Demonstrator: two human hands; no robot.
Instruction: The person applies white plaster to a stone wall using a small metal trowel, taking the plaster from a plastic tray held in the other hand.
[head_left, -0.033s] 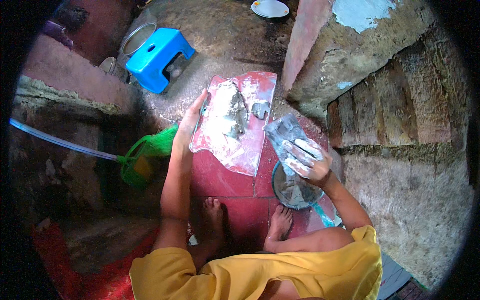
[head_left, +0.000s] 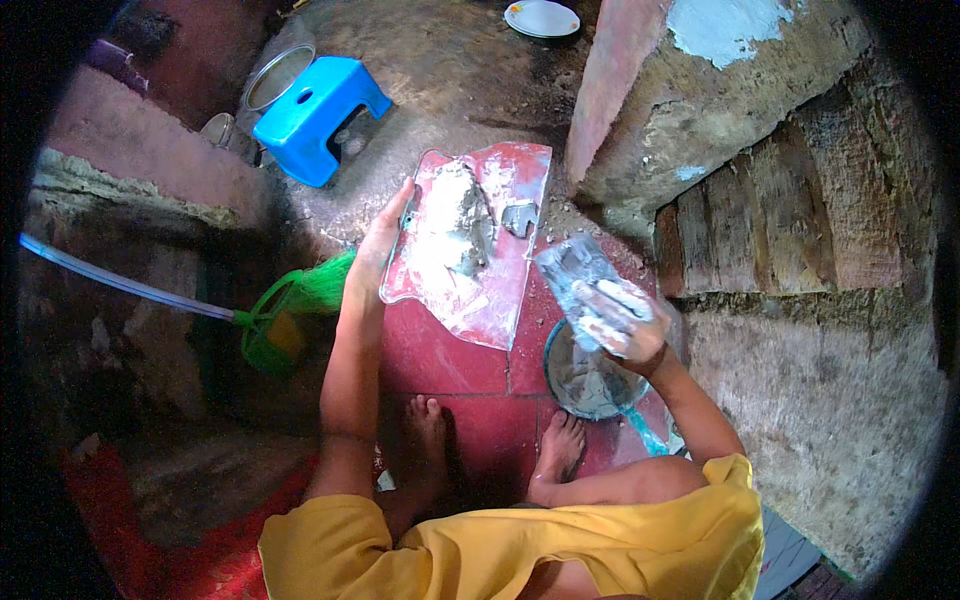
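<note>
My left hand (head_left: 393,215) is closed on the left edge of a red, plaster-smeared board (head_left: 503,300) with an uneven outline. A mound of wet whitish-grey plaster (head_left: 462,225) lies on the board, with a small grey lump (head_left: 519,218) near its right edge. To the right, my right hand (head_left: 625,325), its fingers coated white, grips a flat rectangular scraper (head_left: 578,265) smeared with grey. That hand is over the rim of a round bucket (head_left: 595,392) holding some grey material, and partly covers it.
A blue plastic stool (head_left: 308,118) stands ahead to the left, by a round sieve (head_left: 280,78). A green broom (head_left: 318,282) lies at the left. A white plate (head_left: 541,18) is far ahead. The rough wall (head_left: 800,390) rises close on the right; my feet rest on red tiles (head_left: 480,425).
My right hand has shifted slightly to the right with the scraper and looks a little smeared by motion. My left hand and the board stay almost in place.
</note>
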